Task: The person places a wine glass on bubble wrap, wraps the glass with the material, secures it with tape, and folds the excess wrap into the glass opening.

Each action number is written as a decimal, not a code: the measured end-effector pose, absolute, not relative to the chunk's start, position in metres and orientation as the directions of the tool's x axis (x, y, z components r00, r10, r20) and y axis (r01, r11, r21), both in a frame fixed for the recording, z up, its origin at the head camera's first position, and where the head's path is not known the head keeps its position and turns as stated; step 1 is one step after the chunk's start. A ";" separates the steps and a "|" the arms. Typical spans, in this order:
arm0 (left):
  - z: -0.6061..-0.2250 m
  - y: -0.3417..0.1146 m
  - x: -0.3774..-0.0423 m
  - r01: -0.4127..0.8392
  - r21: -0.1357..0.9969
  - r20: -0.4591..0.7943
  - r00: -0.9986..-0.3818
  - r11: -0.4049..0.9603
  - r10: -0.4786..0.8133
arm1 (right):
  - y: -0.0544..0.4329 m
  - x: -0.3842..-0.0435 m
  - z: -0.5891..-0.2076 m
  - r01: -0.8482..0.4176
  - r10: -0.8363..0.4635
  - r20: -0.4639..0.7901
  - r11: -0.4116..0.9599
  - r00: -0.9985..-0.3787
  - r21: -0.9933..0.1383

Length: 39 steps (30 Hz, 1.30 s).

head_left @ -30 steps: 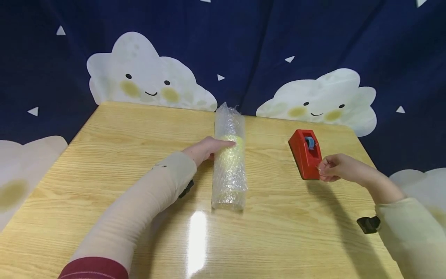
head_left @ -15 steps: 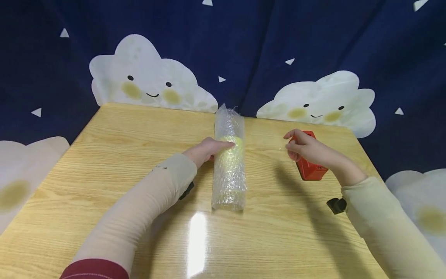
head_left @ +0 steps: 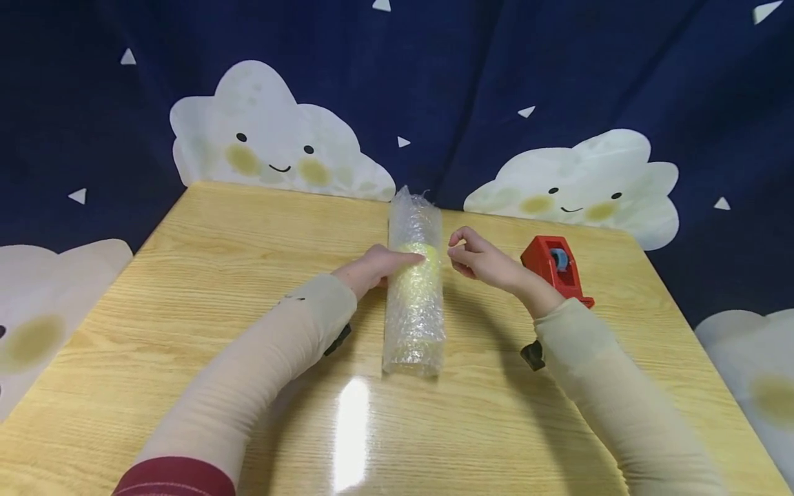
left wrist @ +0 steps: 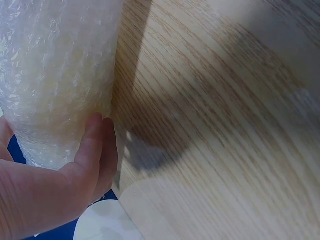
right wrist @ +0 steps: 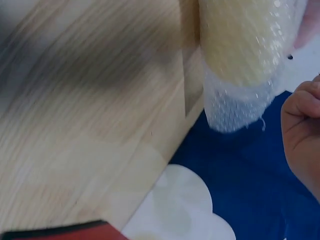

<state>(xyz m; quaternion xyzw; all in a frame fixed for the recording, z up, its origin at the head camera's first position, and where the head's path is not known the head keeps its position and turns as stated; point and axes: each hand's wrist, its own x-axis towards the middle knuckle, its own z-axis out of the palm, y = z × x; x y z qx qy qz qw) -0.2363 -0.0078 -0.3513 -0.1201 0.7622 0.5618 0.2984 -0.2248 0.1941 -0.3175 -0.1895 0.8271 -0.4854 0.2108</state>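
Observation:
A cylinder in bubble wrap, yellowish inside, lies lengthwise on the wooden table. My left hand grips it from the left side, thumb over the top; in the left wrist view the fingers of that hand press along its side. Just right of the wrap, my right hand hovers with thumb and forefinger pinched together. The clear tape between them is too thin to make out now. In the right wrist view this hand is beside the wrap's loose end, apart from it.
A red tape dispenser with a blue core stands on the right, partly behind my right forearm. The wooden table ends at the back against a dark blue curtain with white clouds.
My right hand has left the tape dispenser and moved left to the bubble-wrapped cylinder; a small clear glint showed by its fingertips midway. My left hand has kept its hold.

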 end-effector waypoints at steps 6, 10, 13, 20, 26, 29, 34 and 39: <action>-0.351 -0.009 -0.238 -0.526 0.780 -0.598 -0.786 0.339 0.155 | 0.180 -0.228 -0.327 -0.101 -0.552 -0.169 0.424 -0.816 -0.900; -0.349 -0.009 -0.238 -0.533 0.783 -0.602 -0.778 0.320 0.177 | 0.175 -0.232 -0.331 -0.096 -0.546 -0.175 0.432 -0.820 -0.897; -0.349 -0.009 -0.238 -0.541 0.779 -0.610 -0.771 0.316 0.183 | 0.172 -0.234 -0.334 -0.089 -0.544 -0.190 0.446 -0.818 -0.891; -0.350 -0.010 -0.241 -0.535 0.771 -0.613 -0.770 0.346 0.174 | 0.168 -0.236 -0.338 -0.065 -0.541 -0.235 0.478 -0.807 -0.876; -0.350 -0.010 -0.241 -0.540 0.776 -0.613 -0.766 0.326 0.191 | 0.169 -0.237 -0.338 -0.068 -0.536 -0.240 0.492 -0.809 -0.868; -0.350 -0.010 -0.241 -0.539 0.776 -0.613 -0.766 0.328 0.192 | 0.169 -0.238 -0.338 -0.062 -0.529 -0.247 0.499 -0.812 -0.864; -0.349 -0.010 -0.241 -0.536 0.776 -0.612 -0.767 0.333 0.192 | 0.170 -0.238 -0.340 -0.066 -0.518 -0.248 0.512 -0.818 -0.856; -0.349 -0.010 -0.240 -0.537 0.776 -0.612 -0.767 0.330 0.191 | 0.170 -0.239 -0.340 -0.077 -0.511 -0.251 0.536 -0.822 -0.840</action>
